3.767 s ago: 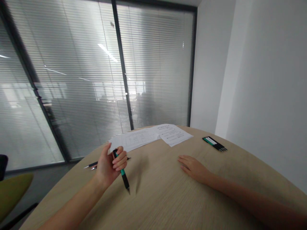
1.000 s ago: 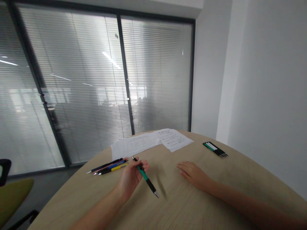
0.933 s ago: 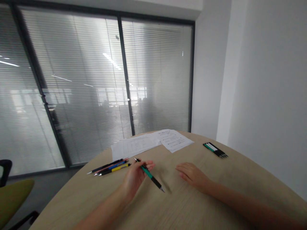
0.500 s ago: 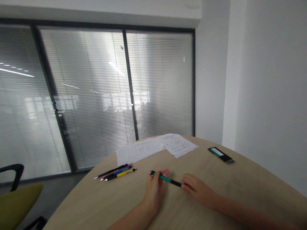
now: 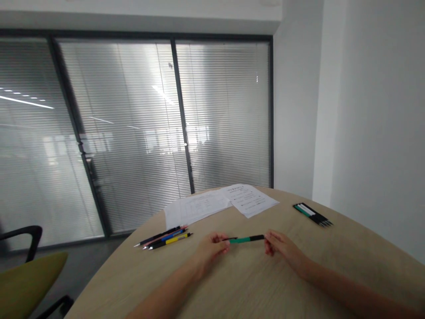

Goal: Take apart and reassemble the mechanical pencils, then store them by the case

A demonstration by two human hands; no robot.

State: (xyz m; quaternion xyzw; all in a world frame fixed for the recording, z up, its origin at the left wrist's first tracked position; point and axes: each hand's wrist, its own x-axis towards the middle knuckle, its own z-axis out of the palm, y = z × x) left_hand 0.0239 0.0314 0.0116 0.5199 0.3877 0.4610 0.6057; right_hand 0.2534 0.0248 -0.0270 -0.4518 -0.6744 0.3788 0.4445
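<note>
A green and black mechanical pencil (image 5: 246,239) lies level just above the round wooden table (image 5: 232,283), held at both ends. My left hand (image 5: 210,248) pinches its thin left end between closed fingertips. My right hand (image 5: 282,248) pinches its black right end, fingers curled. Both forearms stretch forward over the tabletop.
Three pencils (image 5: 164,237) in black, blue and yellow lie left of my hands. A small bunch of dark pencils (image 5: 312,213) lies at the right. Printed sheets (image 5: 221,203) lie at the far edge before the glass wall with blinds. A green chair (image 5: 26,283) stands at the lower left.
My left hand carried the green pencil rightward and turned it level. My right hand lifted off the table and took hold of its other end. The view tilted up slightly.
</note>
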